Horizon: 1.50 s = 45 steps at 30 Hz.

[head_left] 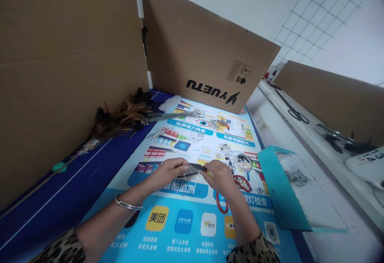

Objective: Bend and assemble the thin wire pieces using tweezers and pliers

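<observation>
My left hand (171, 169) is closed in a pinch over the printed mat (192, 211), with a thin wire loop (189, 187) hanging just below its fingertips. In my right hand (221, 176) is a pair of pliers with yellow handles (207, 171); their dark jaws point left, to my left fingertips. Whether the jaws touch the wire is too small to tell. Red-handled scissors (222, 203) lie partly behind my right wrist. Small black rings and wire pieces (225, 151) are scattered beyond my right hand, beside a round clear dish (244, 163).
Cardboard panels (192, 43) stand behind and at the left. Brown feathers (120, 115) and a bundle of thin metal wires (177, 115) lie at the back left. At the right are a teal box (279, 191) and black scissors (295, 115) on a white ledge.
</observation>
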Each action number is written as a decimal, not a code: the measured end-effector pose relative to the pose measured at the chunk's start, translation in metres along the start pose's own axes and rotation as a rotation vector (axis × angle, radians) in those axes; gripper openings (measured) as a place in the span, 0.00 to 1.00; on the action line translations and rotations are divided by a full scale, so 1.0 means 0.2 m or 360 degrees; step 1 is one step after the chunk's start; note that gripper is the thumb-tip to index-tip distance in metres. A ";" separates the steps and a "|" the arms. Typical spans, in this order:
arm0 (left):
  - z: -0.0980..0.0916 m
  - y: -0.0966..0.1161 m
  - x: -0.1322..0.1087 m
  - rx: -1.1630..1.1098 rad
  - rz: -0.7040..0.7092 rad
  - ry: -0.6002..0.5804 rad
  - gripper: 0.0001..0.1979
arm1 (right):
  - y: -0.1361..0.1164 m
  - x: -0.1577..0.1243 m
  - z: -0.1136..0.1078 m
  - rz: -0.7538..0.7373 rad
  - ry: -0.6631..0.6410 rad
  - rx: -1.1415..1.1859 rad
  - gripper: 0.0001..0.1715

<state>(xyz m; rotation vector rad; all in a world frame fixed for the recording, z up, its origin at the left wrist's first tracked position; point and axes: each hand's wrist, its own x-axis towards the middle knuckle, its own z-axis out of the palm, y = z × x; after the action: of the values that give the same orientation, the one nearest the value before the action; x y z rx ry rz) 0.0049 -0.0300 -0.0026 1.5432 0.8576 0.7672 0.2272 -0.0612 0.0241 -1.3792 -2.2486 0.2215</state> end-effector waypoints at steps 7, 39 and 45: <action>0.00 0.01 0.00 -0.0206 -0.0106 0.0044 0.13 | -0.03 -0.01 0.03 0.0074 0.0069 -0.0080 0.12; -0.04 0.02 -0.04 -0.0678 -0.0312 -0.0589 0.15 | -0.03 -0.02 0.03 0.0132 -0.0324 0.0656 0.12; -0.05 0.02 -0.04 -0.0727 -0.0321 -0.0627 0.14 | -0.03 -0.02 0.03 0.0123 -0.0346 0.0700 0.13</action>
<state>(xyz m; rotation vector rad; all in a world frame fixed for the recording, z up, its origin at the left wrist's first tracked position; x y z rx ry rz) -0.0067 -0.0322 0.0019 1.1258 0.4910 0.4487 0.2201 -0.0663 0.0201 -1.2470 -2.1386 0.8729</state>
